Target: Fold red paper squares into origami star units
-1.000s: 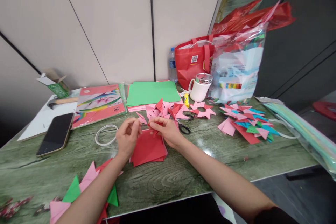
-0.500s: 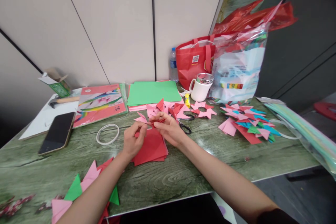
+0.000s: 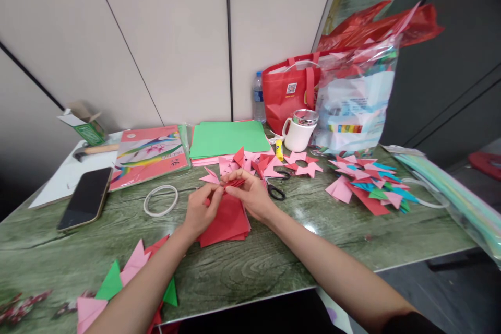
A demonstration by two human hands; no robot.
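Between my two hands is a small folded piece of red paper [image 3: 235, 183], partly hidden by my fingers. My left hand [image 3: 202, 209] pinches its near left end between thumb and forefinger. Thumb below and fingers above, my right hand [image 3: 250, 194] grips the paper from the right. Directly beneath them lies a stack of red paper squares [image 3: 225, 222]. Just beyond my hands sit folded pink and red paper pieces [image 3: 270, 164]. Black-handled scissors [image 3: 276, 191] rest to the right of my right hand.
A white ring [image 3: 160, 201] and a phone [image 3: 85, 198] lie at left. Green paper sheets [image 3: 230, 138], a glue stick [image 3: 279, 150] and a white mug [image 3: 299, 133] stand behind. Colourful folded pieces [image 3: 364, 180] are at right; more folded pieces [image 3: 135, 261] lie near my left forearm.
My left hand has shifted slightly right, so its fingertips come closer to my right hand at the red paper. The things on the table have stayed put.
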